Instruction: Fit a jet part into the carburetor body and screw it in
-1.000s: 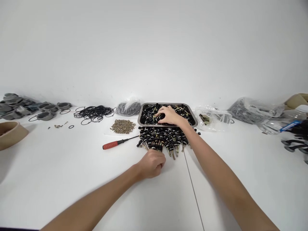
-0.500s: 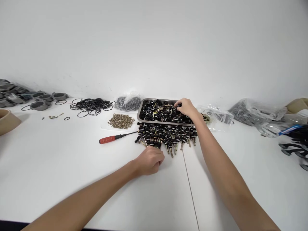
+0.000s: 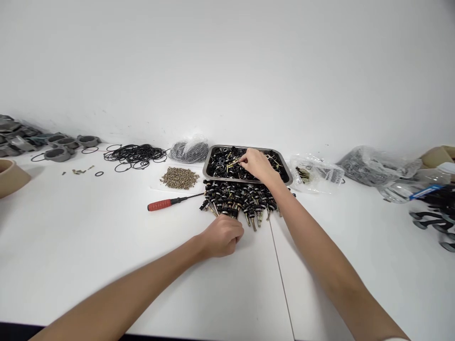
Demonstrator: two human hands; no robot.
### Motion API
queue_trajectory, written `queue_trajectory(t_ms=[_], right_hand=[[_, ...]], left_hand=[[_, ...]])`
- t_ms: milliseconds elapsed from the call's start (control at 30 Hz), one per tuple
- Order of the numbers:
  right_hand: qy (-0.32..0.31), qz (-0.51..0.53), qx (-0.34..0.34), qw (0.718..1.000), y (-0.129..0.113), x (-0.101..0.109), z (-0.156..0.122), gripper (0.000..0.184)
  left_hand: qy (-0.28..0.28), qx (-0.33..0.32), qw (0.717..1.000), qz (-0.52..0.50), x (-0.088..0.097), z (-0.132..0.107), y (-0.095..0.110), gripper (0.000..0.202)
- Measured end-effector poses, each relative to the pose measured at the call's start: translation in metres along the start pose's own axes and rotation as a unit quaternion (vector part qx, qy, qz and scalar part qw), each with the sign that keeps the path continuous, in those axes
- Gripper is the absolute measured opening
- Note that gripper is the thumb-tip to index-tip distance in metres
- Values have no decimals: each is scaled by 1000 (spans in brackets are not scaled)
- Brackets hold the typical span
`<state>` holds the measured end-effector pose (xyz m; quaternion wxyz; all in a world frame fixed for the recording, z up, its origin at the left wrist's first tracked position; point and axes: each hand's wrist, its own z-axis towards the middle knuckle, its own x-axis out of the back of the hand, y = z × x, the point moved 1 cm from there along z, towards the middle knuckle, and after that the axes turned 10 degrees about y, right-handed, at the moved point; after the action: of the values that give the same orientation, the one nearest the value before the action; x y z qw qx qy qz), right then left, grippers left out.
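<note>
A metal tray point(image 3: 205, 171) holds a heap of small black parts with rings and brass-coloured pins. My right hand point(image 3: 256, 163) reaches into it, thumb and fingers pinched together beside a thin brass-coloured pin point(image 3: 232, 164). Whether that pin is in the pinch or lying on the heap is unclear. My left hand point(image 3: 223, 235) rests on the table as a closed fist, its contents hidden. Just beyond the fist, in front of the tray, lie rows of black assemblies point(image 3: 249, 199) with metal stems pointing towards me.
Left of the tray are a red-handled screwdriver point(image 3: 159, 205), a pile of brass fittings point(image 3: 179, 178), a bag of dark rings point(image 3: 189, 150) and black cords point(image 3: 135, 155). Grey housings point(image 3: 59, 152) sit farther left. Plastic bags point(image 3: 316, 171) and black pieces point(image 3: 432, 220) lie to the right.
My right hand has moved left across the tray, from its right side towards the middle. The black part visible at its fingertips before no longer shows there. My left fist has stayed put.
</note>
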<state>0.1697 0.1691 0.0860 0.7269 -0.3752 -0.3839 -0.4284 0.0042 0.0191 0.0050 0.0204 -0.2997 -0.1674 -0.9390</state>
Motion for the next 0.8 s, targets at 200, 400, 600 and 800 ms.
queue_trajectory(t_ms=[200, 400, 600, 800], right_hand=[[37, -38, -34, 998, 11, -4, 1, 24], [37, -29, -44, 998, 11, -7, -1, 31], [31, -47, -36, 998, 3, -17, -1, 17], [64, -102, 5, 993, 2, -31, 0, 17]], left_hand=[[-23, 2, 999, 33, -2, -2, -1, 29], [-15, 0, 1000, 23, -2, -2, -1, 29], [-10, 8, 1000, 9, -2, -2, -1, 27], [16, -3, 1000, -10, -2, 0, 0, 27]])
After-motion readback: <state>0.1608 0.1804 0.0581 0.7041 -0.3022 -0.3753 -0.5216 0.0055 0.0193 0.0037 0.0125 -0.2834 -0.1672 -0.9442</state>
